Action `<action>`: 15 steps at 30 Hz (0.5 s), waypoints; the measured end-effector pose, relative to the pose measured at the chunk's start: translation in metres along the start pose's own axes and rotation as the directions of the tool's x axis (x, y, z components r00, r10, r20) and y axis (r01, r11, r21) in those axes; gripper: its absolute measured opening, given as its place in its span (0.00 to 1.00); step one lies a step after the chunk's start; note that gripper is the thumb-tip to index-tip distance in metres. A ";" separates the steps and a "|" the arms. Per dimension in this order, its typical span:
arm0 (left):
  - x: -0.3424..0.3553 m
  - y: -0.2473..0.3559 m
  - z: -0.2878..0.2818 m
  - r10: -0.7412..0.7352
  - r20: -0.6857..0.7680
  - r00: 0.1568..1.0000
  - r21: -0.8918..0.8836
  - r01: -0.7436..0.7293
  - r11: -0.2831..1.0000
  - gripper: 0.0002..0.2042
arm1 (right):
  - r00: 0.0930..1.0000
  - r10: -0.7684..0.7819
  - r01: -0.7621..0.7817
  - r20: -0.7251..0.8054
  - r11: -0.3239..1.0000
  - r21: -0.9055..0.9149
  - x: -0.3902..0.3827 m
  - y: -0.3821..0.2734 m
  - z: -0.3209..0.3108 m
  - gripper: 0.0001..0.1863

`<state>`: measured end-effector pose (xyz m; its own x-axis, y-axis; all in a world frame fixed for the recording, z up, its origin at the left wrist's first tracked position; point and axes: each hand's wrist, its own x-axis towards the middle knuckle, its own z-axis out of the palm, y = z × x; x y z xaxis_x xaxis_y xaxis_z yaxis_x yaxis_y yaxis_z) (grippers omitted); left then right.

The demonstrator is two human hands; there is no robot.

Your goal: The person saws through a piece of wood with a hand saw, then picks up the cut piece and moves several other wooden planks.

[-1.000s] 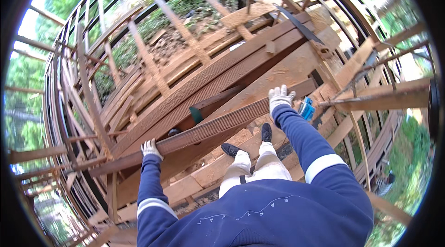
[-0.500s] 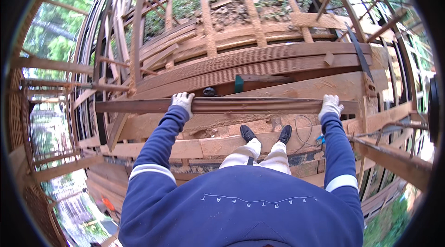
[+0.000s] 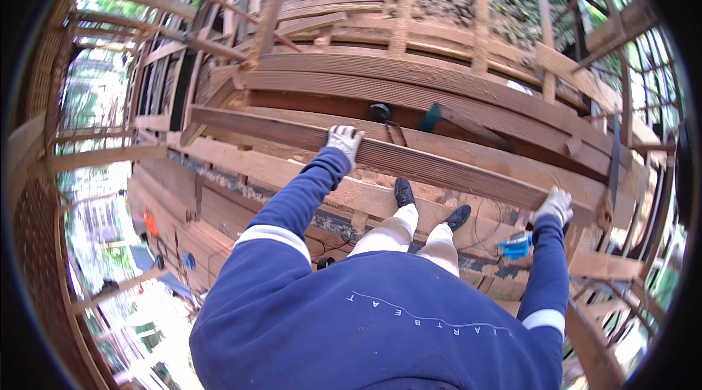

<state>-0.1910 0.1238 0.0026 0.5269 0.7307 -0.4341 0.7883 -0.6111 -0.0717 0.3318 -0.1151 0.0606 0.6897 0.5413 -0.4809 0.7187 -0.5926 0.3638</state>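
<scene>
A long brown grooved deck board (image 3: 439, 167) crosses in front of me, its left end farther away than its right. My left hand (image 3: 344, 143), in a pale work glove, is closed over the board left of its middle. Near the right end, my right hand (image 3: 553, 207), gloved the same way, is closed round the board's edge. Both palms and the board's underside are hidden. Just beyond the board lie a tool with a round black head (image 3: 379, 112) and a dark green piece (image 3: 431, 118) beside a short wood strip.
More grooved boards (image 3: 351, 83) lie stacked beyond. A bright blue tool (image 3: 516, 246) and a thin cable (image 3: 479, 233) are by my right forearm. My shoes (image 3: 404, 192) stand on planks. Timber posts and rails (image 3: 278, 6) surround the platform; an orange object (image 3: 151, 223) lies at left.
My view has turned, so the board and planks now slant down to the right. Both hands keep their hold on the board, and its side edge shows more.
</scene>
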 end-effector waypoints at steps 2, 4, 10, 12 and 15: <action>0.013 0.014 -0.005 0.033 0.037 0.999 0.020 -0.033 0.999 0.49 | 0.986 -0.007 0.019 -0.167 0.997 0.073 -0.014 0.011 0.003 0.47; 0.029 0.024 0.001 -0.027 0.099 0.995 -0.016 0.029 0.999 0.38 | 0.999 0.043 -0.043 0.008 0.998 0.040 -0.015 0.008 0.016 0.38; 0.029 0.026 0.039 -0.128 0.236 0.963 0.101 0.106 0.989 0.26 | 0.966 0.134 -0.122 0.223 0.990 -0.065 -0.004 0.000 0.031 0.60; 0.031 0.028 0.039 -0.138 0.231 0.963 0.102 0.117 0.988 0.26 | 0.967 0.150 -0.136 0.204 0.987 -0.079 0.005 0.004 0.040 0.53; 0.034 0.030 0.032 -0.150 0.258 0.954 0.086 0.132 0.987 0.26 | 0.963 0.171 -0.157 0.207 0.984 -0.082 0.017 0.009 0.051 0.46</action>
<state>-0.1599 0.1206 -0.0434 0.3023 0.7106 -0.6354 0.8210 -0.5328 -0.2052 0.3458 -0.1416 0.0152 0.7690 0.2971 -0.5660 0.6063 -0.6195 0.4985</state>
